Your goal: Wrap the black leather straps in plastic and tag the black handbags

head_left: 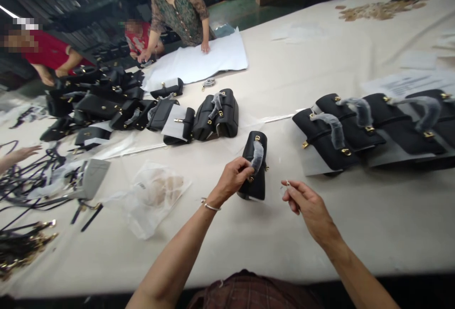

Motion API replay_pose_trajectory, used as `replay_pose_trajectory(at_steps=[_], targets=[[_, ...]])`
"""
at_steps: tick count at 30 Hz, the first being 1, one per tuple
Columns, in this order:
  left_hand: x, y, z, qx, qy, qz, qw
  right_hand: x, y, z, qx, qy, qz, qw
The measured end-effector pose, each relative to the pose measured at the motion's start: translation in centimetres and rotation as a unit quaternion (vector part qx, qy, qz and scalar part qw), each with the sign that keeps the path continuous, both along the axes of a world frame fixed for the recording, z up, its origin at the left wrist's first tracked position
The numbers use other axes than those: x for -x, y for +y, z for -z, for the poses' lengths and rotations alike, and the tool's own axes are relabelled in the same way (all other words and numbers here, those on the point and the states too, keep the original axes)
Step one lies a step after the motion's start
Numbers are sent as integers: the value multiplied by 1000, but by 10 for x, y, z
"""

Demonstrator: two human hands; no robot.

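Observation:
A small black handbag [256, 169] stands upright on the pale table [355, 214] in front of me, with grey foam wrap [257, 155] over its clasp. My left hand [232, 178] is closed on the bag's left side near the wrap. A bracelet sits on that wrist. My right hand [305, 202] hovers to the right of the bag, fingers pinched on a tiny pale item I cannot make out.
A row of wrapped black bags [373, 126] lies at right. More bags [209, 117] and a pile [95, 100] sit at left. A clear plastic bag [152, 195] and black straps [24, 190] lie near left. Other people work at the far edge over white paper [199, 62].

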State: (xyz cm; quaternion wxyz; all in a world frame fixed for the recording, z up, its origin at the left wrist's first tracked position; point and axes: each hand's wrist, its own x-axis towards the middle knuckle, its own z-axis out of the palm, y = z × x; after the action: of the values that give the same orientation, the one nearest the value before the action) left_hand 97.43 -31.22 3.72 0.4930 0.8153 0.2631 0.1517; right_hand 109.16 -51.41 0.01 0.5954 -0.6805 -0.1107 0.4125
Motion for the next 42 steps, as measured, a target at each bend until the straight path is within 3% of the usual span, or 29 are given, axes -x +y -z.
replay_pose_trajectory(at_steps=[5, 9, 15, 20, 26, 31, 35, 38, 42], targets=[[39, -28, 15, 87, -43, 17, 995, 23, 44, -17, 46, -68, -212, 974], [55, -21, 25, 132, -79, 47, 987, 30, 57, -26, 69, -25, -290, 954], [59, 11, 36, -91, -58, 183, 977, 22, 64, -38, 91, 39, -316, 944], [58, 20, 33, -148, -76, 244, 956, 17, 69, -42, 91, 52, -332, 937], [55, 16, 36, -158, -75, 227, 958, 15, 71, -44, 90, 51, -340, 935], [52, 18, 33, -129, -36, 224, 965, 14, 70, -42, 100, 60, -323, 939], [63, 19, 26, -90, -38, 185, 978, 17, 62, -44, 121, 50, -259, 957], [75, 10, 25, 4, -104, 136, 985, 22, 54, -45, 116, -26, -265, 957], [81, -11, 31, 205, -150, 63, 965, 27, 48, -44, 148, -140, -289, 936]])
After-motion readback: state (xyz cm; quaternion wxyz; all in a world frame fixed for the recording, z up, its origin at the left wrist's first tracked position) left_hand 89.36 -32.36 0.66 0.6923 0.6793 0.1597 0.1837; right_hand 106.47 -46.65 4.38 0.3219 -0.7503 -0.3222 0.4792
